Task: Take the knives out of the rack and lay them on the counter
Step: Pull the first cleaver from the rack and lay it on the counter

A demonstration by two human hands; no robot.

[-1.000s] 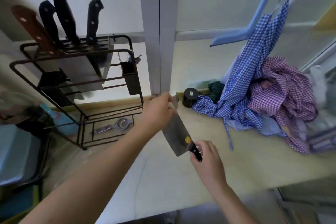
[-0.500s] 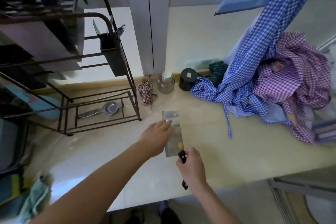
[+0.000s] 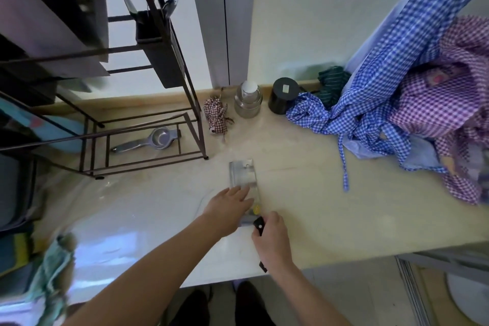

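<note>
A cleaver (image 3: 243, 173) with a broad steel blade and a black handle lies flat on the pale counter (image 3: 304, 193), blade pointing away from me. My right hand (image 3: 271, 239) is closed around its handle near the counter's front edge. My left hand (image 3: 227, 209) rests with flat, spread fingers on the near part of the blade. The dark wire knife rack (image 3: 169, 66) stands at the left; wide blades (image 3: 50, 32) hang in it, their handles cut off by the frame's top.
A metal strainer (image 3: 156, 137) lies under the rack. Against the wall stand a small checked pouch (image 3: 215, 116), a glass jar (image 3: 248, 99) and a black cup (image 3: 282, 95). Checked blue and purple cloths (image 3: 397, 92) pile up at the right. A teal rag (image 3: 53, 267) sits lower left.
The cleaver came down from mid-air beside the rack to lie flat on the counter. My left hand shifted from the blade's far end to pressing on its flat. The view tilted downward.
</note>
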